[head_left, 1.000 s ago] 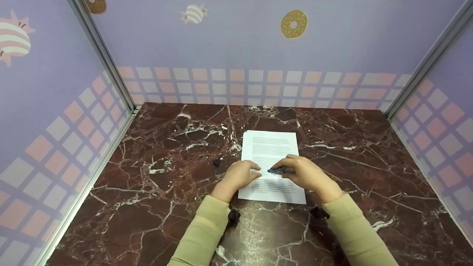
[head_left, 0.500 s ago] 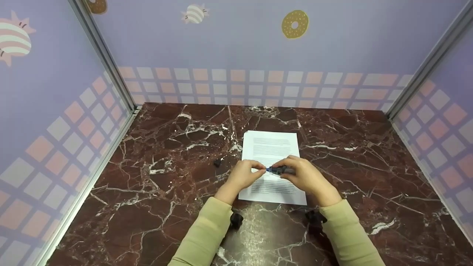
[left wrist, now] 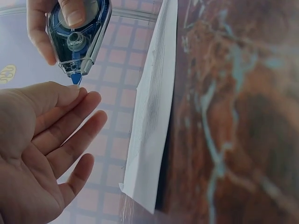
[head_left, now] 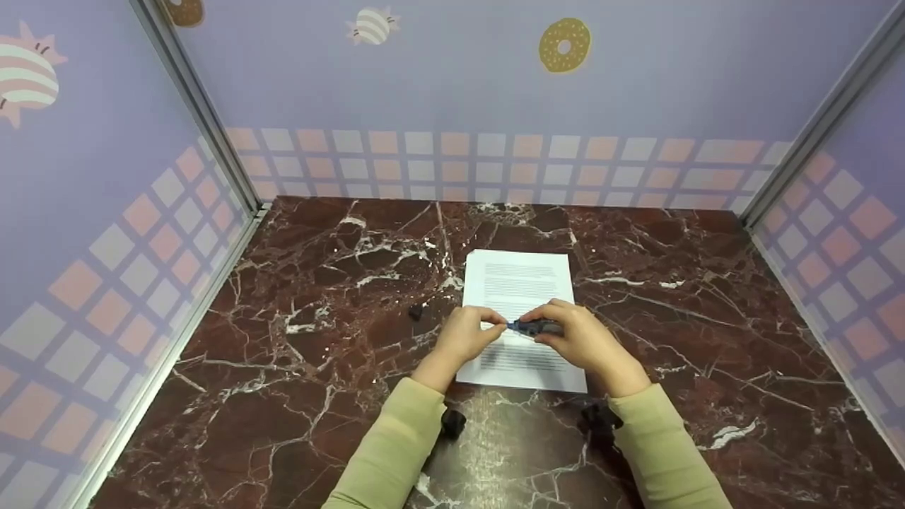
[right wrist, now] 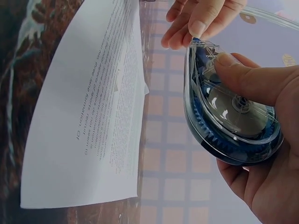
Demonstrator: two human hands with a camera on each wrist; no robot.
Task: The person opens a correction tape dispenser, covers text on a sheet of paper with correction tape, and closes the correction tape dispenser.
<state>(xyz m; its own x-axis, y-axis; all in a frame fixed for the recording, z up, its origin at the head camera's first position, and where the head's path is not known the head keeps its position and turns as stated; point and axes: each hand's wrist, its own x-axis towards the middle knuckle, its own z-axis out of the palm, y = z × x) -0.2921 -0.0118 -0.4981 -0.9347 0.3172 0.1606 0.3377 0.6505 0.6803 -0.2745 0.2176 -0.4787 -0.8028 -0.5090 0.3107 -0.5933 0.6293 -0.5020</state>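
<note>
My right hand (head_left: pixel 585 338) grips a clear correction tape dispenser (right wrist: pixel 208 119) with blue inner parts and a visible gear wheel. Its thumb presses flat against the casing in the right wrist view. The dispenser's narrow end points left, toward my left hand (head_left: pixel 461 338). Thumb and index finger of that hand pinch right at the blue tip (left wrist: pixel 74 78), while the other fingers spread loosely. Both hands are above a printed white sheet of paper (head_left: pixel 520 272), which lies on the dark red marbled table (head_left: pixel 339 297).
A small black object (head_left: pixel 415 311) lies on the table left of the paper. Black wrist cameras (head_left: pixel 452 423) sit under both sleeves. Purple panels (head_left: pixel 452 78) with checks and sweets printed on them enclose the back and sides.
My left hand has moved right, from just short of the dispenser's tip to pinching it. The right hand has kept its grip and barely shifted; the paper lies in place.
</note>
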